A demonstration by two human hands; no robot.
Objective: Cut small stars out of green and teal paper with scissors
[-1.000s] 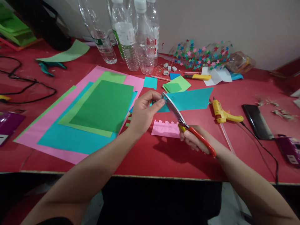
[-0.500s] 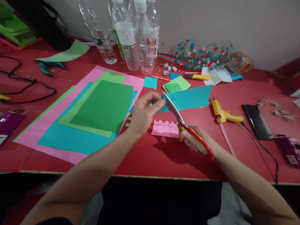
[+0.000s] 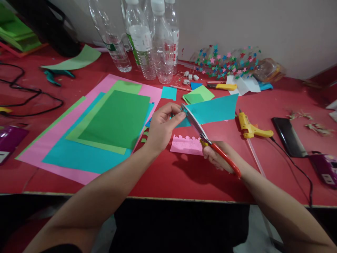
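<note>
Between thumb and fingers my left hand [image 3: 163, 124] pinches the left end of a long blue sheet of paper [image 3: 214, 109]. My right hand [image 3: 217, 158] is wrapped round the red handles of a pair of scissors [image 3: 199, 129]. The blades point up and left, with their tips at the paper's edge beside my left fingertips. Small cut shapes at that edge are partly hidden by the blades and fingers. Below the blades lies a pink paper strip [image 3: 185, 145] with a notched upper edge and star outlines drawn on it.
Stacked coloured sheets [image 3: 116, 119] lie to the left. Clear plastic bottles [image 3: 142, 52] stand at the back, near a bottle covered in paper stars [image 3: 228, 61]. A yellow glue gun [image 3: 251, 128], its cord and a black phone [image 3: 288, 137] lie right. A yellow utility knife [image 3: 226, 86] is behind.
Almost nothing differs. The right end of the blue paper has tilted up slightly, and my right hand with the scissors has shifted a touch.
</note>
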